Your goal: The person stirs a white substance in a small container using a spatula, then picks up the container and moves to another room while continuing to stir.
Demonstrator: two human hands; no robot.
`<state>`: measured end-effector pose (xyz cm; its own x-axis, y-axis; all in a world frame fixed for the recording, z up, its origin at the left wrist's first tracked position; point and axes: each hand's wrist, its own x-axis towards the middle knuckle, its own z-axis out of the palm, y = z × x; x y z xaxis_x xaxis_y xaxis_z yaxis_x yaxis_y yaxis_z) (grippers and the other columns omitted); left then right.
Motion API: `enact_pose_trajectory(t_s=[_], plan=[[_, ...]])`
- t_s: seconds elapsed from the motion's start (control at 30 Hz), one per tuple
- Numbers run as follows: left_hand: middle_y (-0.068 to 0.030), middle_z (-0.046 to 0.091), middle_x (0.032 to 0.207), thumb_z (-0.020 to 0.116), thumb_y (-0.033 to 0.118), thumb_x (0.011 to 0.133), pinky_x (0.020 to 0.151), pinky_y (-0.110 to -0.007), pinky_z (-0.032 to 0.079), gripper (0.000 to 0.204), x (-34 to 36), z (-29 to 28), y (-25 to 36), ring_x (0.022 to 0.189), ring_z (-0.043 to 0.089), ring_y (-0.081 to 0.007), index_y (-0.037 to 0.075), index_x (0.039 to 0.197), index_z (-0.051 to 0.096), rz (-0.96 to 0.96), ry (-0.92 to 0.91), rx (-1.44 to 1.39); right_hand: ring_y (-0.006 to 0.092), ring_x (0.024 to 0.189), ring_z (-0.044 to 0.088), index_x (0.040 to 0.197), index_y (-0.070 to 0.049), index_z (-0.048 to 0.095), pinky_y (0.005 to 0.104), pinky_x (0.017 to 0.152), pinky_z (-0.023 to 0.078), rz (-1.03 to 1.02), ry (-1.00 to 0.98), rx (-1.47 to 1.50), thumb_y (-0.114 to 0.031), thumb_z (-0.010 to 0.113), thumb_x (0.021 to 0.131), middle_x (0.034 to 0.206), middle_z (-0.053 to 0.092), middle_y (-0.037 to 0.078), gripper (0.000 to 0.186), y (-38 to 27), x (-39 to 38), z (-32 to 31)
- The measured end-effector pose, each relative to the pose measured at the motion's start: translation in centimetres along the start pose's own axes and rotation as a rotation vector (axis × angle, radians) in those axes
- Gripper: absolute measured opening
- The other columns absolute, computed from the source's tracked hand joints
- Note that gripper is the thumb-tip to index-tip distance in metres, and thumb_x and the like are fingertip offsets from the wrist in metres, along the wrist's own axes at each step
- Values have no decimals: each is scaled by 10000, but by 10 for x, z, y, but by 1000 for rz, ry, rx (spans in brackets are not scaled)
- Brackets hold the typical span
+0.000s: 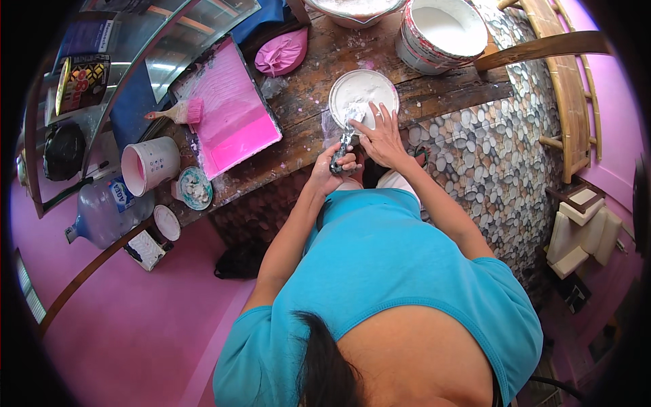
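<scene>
A dark-handled putty knife (pixel 344 146), smeared with white, is gripped by the handle in my left hand (pixel 330 167). White paste coats its far end, so the blade's shape is hidden. That end lies over the near left part of a round white lid (pixel 374 80), which carries more white paste. My right hand (pixel 384 144) reaches over the lid's near edge with fingers stretched and apart. Its fingertips are on or just above the lid, close to the pasty end of the knife; whether they touch the knife I cannot tell.
The wooden table (pixel 305 125) holds a paint tray (pixel 230 102) with pink paint, a brush (pixel 178 111), a pink bundle (pixel 281 53), a white tub (pixel 150 166) and a small paste dish (pixel 194 188). A large bucket (pixel 441 37) stands far right. Left is a water jug (pixel 105 214).
</scene>
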<state>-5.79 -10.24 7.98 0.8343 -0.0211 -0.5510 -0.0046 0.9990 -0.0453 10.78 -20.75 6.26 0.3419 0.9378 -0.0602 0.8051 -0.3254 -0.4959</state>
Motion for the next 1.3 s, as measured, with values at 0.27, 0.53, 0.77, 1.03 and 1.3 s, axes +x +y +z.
enact_pose_trajectory(t_s=[0.27,0.53,0.77,1.03,1.3], plan=[[22,391,591,387,264,1004,916,-384,458,269,1,-2,-1,592,442,-145,37,948,519,42,18,25,427,1418,124,1272,-235,608,623,1132,40,8,74,-121,-299,535,875,1505,242,212,409,30,27,-2],[26,390,597,378,259,1008,938,-388,442,262,2,-2,-8,610,441,-141,42,943,509,45,15,-33,427,1411,138,1259,-248,610,636,1124,66,42,110,-70,-265,544,857,1480,267,200,407,6,-8,-1],[25,378,590,369,248,1006,947,-398,438,256,4,9,-4,613,445,-142,57,873,475,38,24,-75,415,1421,121,1235,-258,634,627,1129,51,-3,111,-39,-280,536,874,1497,245,197,374,18,3,-12],[23,372,593,358,249,1006,971,-413,419,260,6,5,-5,607,441,-142,60,849,441,13,-23,-180,412,1426,113,1241,-264,641,628,1131,35,38,94,-38,-290,523,880,1494,261,207,380,31,18,3],[27,376,596,349,250,1010,977,-412,410,266,7,1,-7,614,446,-137,75,831,440,16,-56,-186,426,1418,126,1229,-245,648,635,1126,28,26,64,36,-291,532,873,1494,256,203,377,10,12,6]])
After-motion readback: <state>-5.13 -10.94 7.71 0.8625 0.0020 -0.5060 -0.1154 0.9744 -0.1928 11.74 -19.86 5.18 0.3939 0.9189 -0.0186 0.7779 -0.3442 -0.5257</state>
